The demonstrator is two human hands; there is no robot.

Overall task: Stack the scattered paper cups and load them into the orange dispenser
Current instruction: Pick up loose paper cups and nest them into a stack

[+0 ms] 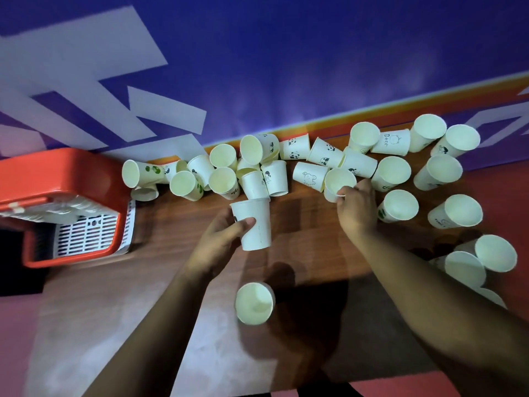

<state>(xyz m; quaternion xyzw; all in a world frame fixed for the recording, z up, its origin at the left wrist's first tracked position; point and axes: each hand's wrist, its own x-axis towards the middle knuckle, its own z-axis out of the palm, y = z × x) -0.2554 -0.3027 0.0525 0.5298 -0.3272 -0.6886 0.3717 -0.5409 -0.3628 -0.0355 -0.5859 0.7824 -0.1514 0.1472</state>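
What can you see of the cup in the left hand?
The cup is plain white paper with a thin rolled rim, and a small dark print peeks out beside the thumb. It is upside down, wide mouth toward the camera and narrower base pointing away at the pile of cups. The left hand has it in its grip, thumb across the side wall. It seems lifted off the table, though its base sits very close to a lying cup; contact is unclear.

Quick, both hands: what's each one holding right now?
Left hand: closed around an inverted paper cup.
Right hand: fingers pinching the rim of another cup.
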